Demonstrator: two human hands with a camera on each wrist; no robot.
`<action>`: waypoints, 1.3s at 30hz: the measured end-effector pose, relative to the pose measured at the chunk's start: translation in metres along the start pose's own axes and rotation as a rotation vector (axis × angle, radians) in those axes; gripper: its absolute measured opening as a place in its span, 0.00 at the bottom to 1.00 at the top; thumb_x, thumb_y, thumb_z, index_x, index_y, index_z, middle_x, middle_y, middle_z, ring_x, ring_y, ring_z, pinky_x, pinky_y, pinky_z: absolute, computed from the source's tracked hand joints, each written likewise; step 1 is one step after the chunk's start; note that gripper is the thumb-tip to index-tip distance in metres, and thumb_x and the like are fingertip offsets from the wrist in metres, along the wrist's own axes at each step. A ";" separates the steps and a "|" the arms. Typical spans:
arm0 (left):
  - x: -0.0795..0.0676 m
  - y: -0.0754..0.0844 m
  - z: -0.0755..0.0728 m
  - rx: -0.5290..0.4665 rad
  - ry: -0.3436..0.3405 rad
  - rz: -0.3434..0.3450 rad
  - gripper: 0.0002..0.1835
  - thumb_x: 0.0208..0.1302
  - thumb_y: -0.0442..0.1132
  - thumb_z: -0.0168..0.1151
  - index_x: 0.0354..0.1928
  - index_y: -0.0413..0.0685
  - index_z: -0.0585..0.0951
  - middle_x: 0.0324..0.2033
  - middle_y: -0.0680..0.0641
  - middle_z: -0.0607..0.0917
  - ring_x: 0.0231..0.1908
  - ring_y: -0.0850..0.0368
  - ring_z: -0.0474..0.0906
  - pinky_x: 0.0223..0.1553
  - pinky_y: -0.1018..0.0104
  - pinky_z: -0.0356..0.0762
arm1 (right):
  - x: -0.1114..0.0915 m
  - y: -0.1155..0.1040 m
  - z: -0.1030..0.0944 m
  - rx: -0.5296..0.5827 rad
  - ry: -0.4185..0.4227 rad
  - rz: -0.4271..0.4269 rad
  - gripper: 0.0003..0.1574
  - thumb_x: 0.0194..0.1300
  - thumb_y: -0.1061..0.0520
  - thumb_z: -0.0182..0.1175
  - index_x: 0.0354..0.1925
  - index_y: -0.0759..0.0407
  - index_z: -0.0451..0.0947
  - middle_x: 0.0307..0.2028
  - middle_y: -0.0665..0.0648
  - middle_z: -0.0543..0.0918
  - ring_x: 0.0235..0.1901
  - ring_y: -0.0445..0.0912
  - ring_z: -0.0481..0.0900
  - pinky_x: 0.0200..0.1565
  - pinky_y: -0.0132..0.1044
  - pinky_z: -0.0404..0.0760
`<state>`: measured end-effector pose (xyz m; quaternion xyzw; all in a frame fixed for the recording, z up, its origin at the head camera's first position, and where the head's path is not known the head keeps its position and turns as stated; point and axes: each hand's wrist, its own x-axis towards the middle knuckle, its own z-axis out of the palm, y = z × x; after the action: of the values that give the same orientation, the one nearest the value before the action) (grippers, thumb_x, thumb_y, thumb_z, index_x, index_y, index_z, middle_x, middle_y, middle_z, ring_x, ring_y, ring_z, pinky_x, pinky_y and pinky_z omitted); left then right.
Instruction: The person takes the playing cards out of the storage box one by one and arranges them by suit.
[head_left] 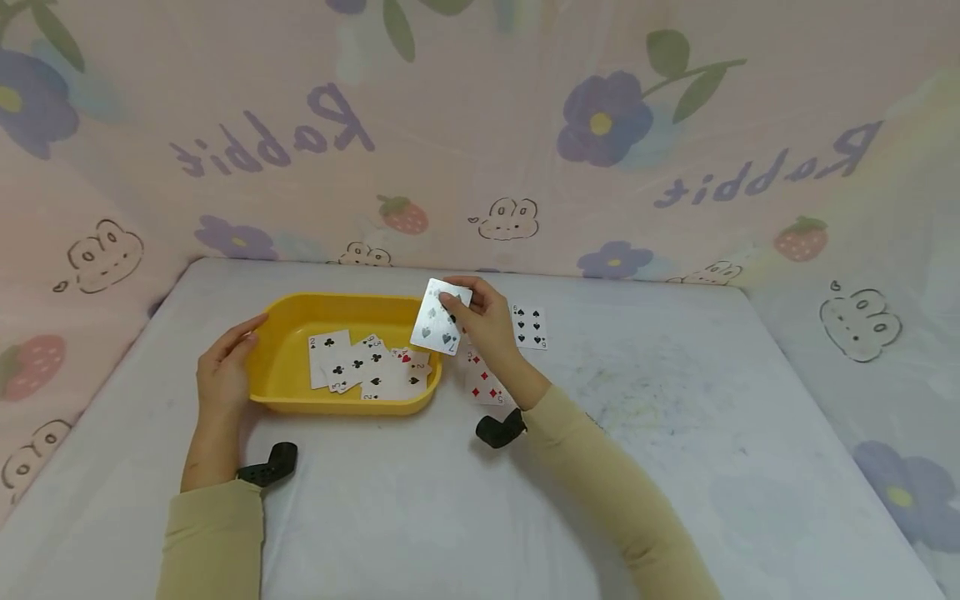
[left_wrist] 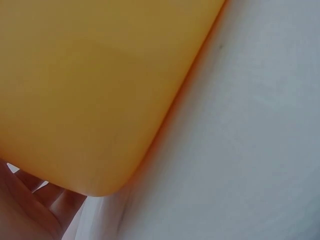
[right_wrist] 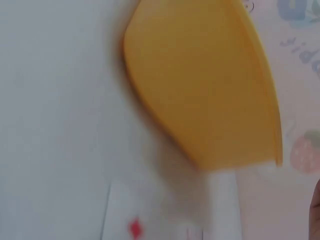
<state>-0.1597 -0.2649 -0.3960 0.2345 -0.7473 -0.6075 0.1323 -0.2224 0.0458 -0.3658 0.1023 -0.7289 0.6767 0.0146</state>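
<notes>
A white-covered surface [head_left: 390, 517], faintly smudged at right, fills a corner enclosed by pale pink fabric [head_left: 465, 108] printed with purple flowers, strawberries, rabbit faces and the mirrored word "Rabbit". Left of centre sits a yellow tray [head_left: 281, 358] with several face-up playing cards [head_left: 356, 364] overlapping inside. The left hand [head_left: 223, 371] lies against the tray's left end, fingers extended. The right hand [head_left: 486, 321] pinches a spades card [head_left: 430, 317] between thumb and fingers above the tray's right end. Beside the tray lie a five of diamonds [head_left: 487, 387] and, farther back, a six of spades [head_left: 532, 327].
</notes>
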 end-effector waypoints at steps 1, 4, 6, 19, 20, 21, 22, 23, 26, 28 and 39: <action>0.000 0.000 0.000 -0.001 -0.001 -0.003 0.20 0.73 0.43 0.44 0.61 0.59 0.78 0.61 0.62 0.76 0.63 0.65 0.64 0.69 0.72 0.53 | 0.000 0.002 -0.005 -0.010 0.004 0.001 0.19 0.65 0.57 0.61 0.54 0.59 0.76 0.45 0.65 0.81 0.32 0.41 0.78 0.32 0.26 0.78; 0.000 0.000 0.000 -0.002 -0.003 -0.009 0.20 0.73 0.43 0.44 0.61 0.59 0.77 0.62 0.62 0.75 0.64 0.65 0.63 0.70 0.71 0.53 | -0.001 0.007 -0.022 -0.048 0.012 0.010 0.18 0.66 0.57 0.61 0.53 0.58 0.76 0.46 0.65 0.81 0.34 0.42 0.79 0.35 0.25 0.80; 0.000 0.000 0.000 0.002 -0.007 -0.007 0.20 0.73 0.43 0.43 0.61 0.59 0.77 0.62 0.62 0.75 0.66 0.64 0.62 0.70 0.71 0.52 | -0.003 0.010 -0.032 -0.086 0.021 0.018 0.18 0.65 0.56 0.61 0.53 0.58 0.77 0.45 0.66 0.82 0.33 0.42 0.79 0.35 0.25 0.80; 0.000 -0.001 -0.001 0.017 -0.031 -0.023 0.21 0.74 0.45 0.41 0.63 0.62 0.75 0.66 0.60 0.71 0.70 0.62 0.57 0.72 0.68 0.47 | -0.022 0.033 -0.092 -0.239 -0.008 0.097 0.25 0.63 0.54 0.64 0.56 0.61 0.75 0.42 0.69 0.83 0.30 0.43 0.75 0.32 0.29 0.72; 0.000 -0.001 -0.001 0.017 -0.030 -0.021 0.21 0.74 0.45 0.41 0.63 0.62 0.75 0.66 0.60 0.71 0.70 0.62 0.57 0.72 0.68 0.47 | -0.024 0.035 -0.095 -0.258 -0.015 0.104 0.25 0.62 0.54 0.65 0.56 0.61 0.75 0.40 0.68 0.83 0.28 0.42 0.73 0.30 0.29 0.70; 0.000 -0.001 -0.001 0.014 -0.029 -0.019 0.21 0.74 0.44 0.42 0.63 0.62 0.75 0.66 0.61 0.71 0.70 0.62 0.58 0.72 0.68 0.48 | -0.026 0.037 -0.099 -0.282 -0.021 0.108 0.25 0.62 0.54 0.65 0.56 0.62 0.75 0.37 0.67 0.83 0.26 0.41 0.71 0.29 0.29 0.69; 0.000 -0.001 -0.001 0.007 -0.026 -0.015 0.20 0.74 0.44 0.42 0.63 0.61 0.76 0.65 0.61 0.72 0.69 0.63 0.58 0.72 0.69 0.48 | -0.029 0.038 -0.102 -0.309 -0.028 0.114 0.25 0.62 0.53 0.65 0.56 0.62 0.75 0.34 0.65 0.83 0.23 0.40 0.68 0.27 0.29 0.67; 0.000 -0.001 -0.001 0.005 -0.023 -0.011 0.20 0.74 0.44 0.43 0.63 0.61 0.76 0.65 0.61 0.72 0.69 0.63 0.59 0.72 0.69 0.48 | -0.031 0.039 -0.105 -0.336 -0.033 0.121 0.25 0.62 0.53 0.65 0.55 0.62 0.75 0.31 0.62 0.83 0.22 0.38 0.65 0.26 0.29 0.66; 0.001 -0.001 -0.001 -0.017 -0.016 -0.007 0.19 0.74 0.43 0.44 0.62 0.60 0.77 0.63 0.62 0.74 0.68 0.65 0.60 0.71 0.71 0.49 | -0.036 0.042 -0.112 -0.425 -0.058 0.132 0.24 0.61 0.53 0.65 0.53 0.62 0.76 0.20 0.53 0.77 0.18 0.37 0.58 0.23 0.30 0.62; 0.001 -0.001 -0.001 -0.026 -0.014 -0.011 0.19 0.74 0.43 0.45 0.62 0.60 0.77 0.62 0.63 0.74 0.68 0.65 0.60 0.71 0.71 0.49 | -0.039 0.042 -0.115 -0.469 -0.075 0.136 0.23 0.61 0.53 0.66 0.52 0.62 0.76 0.18 0.48 0.73 0.18 0.36 0.57 0.23 0.30 0.62; 0.001 -0.002 -0.001 -0.021 -0.031 -0.028 0.20 0.74 0.44 0.44 0.62 0.62 0.76 0.65 0.61 0.71 0.70 0.64 0.57 0.72 0.69 0.47 | -0.044 0.047 -0.122 -0.655 -0.107 0.129 0.18 0.58 0.55 0.68 0.46 0.61 0.78 0.26 0.55 0.80 0.24 0.43 0.67 0.28 0.33 0.66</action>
<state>-0.1601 -0.2665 -0.3976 0.2341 -0.7394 -0.6207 0.1148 -0.2016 0.1756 -0.4090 0.0812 -0.9124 0.3996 -0.0342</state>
